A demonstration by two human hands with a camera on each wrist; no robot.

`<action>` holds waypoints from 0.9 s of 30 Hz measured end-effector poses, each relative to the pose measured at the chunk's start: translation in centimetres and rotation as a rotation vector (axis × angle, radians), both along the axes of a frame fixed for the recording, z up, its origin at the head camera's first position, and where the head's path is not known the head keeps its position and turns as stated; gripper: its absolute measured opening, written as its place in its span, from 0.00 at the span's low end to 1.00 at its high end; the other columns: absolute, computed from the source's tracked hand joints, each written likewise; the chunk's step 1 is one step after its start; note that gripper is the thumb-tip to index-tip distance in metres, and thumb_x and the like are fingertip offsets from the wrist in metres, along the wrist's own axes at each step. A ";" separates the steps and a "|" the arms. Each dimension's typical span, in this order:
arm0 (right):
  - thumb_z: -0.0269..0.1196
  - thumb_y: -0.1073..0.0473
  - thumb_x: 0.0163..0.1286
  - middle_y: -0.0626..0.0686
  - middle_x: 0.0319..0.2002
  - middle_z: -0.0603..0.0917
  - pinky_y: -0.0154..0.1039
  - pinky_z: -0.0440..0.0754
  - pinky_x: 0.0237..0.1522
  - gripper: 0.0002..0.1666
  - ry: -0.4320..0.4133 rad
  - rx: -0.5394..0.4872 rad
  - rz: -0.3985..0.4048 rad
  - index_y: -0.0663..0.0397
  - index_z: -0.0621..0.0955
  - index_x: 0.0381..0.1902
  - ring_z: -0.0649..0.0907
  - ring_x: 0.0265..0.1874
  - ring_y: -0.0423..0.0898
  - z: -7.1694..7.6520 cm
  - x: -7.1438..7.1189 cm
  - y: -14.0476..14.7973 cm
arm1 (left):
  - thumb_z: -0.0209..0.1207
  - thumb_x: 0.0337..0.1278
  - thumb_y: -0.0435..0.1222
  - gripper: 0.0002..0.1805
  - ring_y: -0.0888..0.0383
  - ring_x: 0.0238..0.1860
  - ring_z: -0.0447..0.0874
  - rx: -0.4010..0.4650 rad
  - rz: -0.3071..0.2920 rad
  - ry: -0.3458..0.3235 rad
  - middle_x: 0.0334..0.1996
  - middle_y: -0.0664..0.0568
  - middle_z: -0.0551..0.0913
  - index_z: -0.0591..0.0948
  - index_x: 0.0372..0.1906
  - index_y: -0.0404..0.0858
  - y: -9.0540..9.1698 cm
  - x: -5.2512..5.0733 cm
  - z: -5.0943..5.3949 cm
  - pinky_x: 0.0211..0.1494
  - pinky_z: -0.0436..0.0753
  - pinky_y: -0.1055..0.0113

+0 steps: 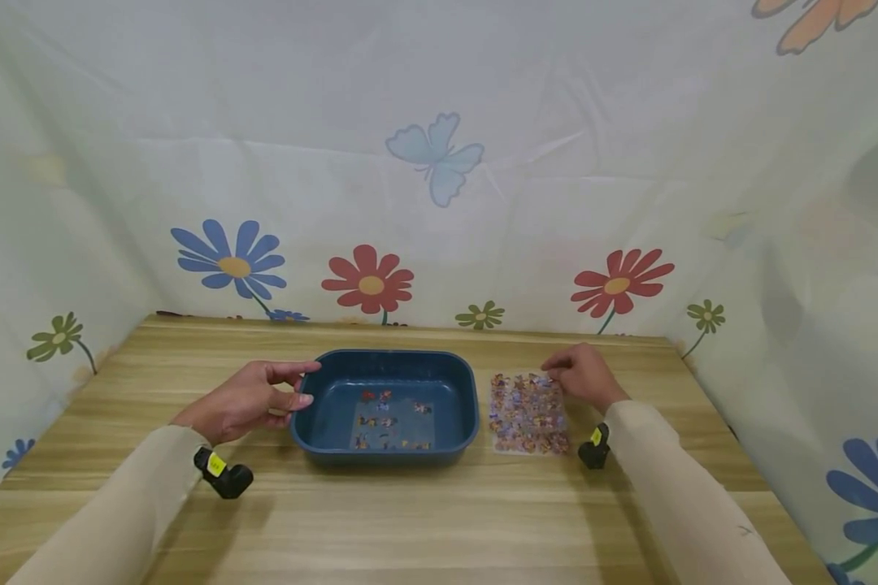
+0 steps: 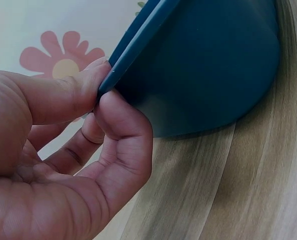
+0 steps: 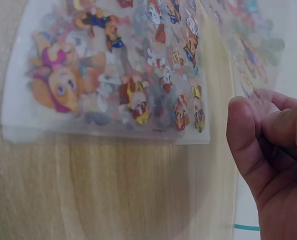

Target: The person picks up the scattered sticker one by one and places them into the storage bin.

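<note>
Pinching one clear sticker sheet (image 3: 254, 52) by its edge in the right hand (image 1: 584, 378), thumb pressed to finger. Raised and curving away from the sticker stack (image 1: 519, 416), on the far right corner side. Clamping the blue tray (image 1: 395, 366) at the left end of its rim with the left hand (image 1: 245, 402), thumb on one face, finger on the other. To judge as key: from the right hand, leftward across the stack to the tray, over a narrow strip of table (image 1: 424, 528). Nearest to the stack with the right hand, well apart from the left. Long left to right in the tray's case, open on top, with a loose sheet (image 1: 402, 426) flat on the bottom. Roomiest toward the near table edge; tightest between tray and stack.
</note>
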State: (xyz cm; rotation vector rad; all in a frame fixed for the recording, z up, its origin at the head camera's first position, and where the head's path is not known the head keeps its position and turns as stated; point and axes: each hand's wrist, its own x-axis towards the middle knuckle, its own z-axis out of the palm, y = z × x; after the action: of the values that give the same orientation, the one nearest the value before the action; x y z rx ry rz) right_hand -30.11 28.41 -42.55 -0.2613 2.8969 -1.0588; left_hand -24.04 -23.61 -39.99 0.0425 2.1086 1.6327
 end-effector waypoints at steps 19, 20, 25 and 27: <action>0.61 0.72 0.72 0.61 0.40 0.90 0.37 0.83 0.32 0.11 -0.047 -0.052 -0.028 0.64 0.89 0.46 0.84 0.30 0.46 1.4 0.0 0.3 | 0.68 0.65 0.35 0.42 0.55 0.33 0.75 0.000 -0.011 0.011 0.49 0.45 0.68 0.64 0.81 0.42 -0.1 -0.3 -0.2 0.35 0.79 0.68; 0.62 0.71 0.72 0.61 0.40 0.90 0.38 0.83 0.33 0.11 -0.052 -0.052 -0.032 0.63 0.89 0.46 0.84 0.30 0.46 1.5 0.0 0.3 | 0.68 0.65 0.35 0.42 0.55 0.33 0.75 -0.001 -0.012 0.012 0.49 0.45 0.68 0.64 0.81 0.41 -0.1 -0.3 -0.2 0.35 0.79 0.68; 0.60 0.70 0.74 0.59 0.40 0.90 0.39 0.84 0.36 0.11 -0.072 -0.051 -0.045 0.62 0.89 0.47 0.84 0.31 0.46 1.7 0.2 0.4 | 0.68 0.66 0.35 0.42 0.55 0.33 0.75 -0.004 -0.021 0.019 0.49 0.45 0.68 0.63 0.81 0.40 0.0 -0.2 -0.2 0.35 0.79 0.67; 0.60 0.69 0.76 0.59 0.40 0.90 0.39 0.85 0.36 0.12 -0.069 -0.053 -0.042 0.63 0.88 0.48 0.84 0.31 0.46 1.8 0.2 0.4 | 0.68 0.66 0.35 0.42 0.55 0.32 0.75 0.001 -0.023 0.021 0.49 0.45 0.68 0.63 0.81 0.40 0.0 -0.1 -0.2 0.34 0.78 0.68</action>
State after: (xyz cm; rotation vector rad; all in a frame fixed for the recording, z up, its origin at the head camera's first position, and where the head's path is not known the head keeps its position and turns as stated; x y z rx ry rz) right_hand -29.93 28.84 -40.77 -0.1634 2.8287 -1.1290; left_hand -24.19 -23.64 -40.18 0.0844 2.1148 1.6263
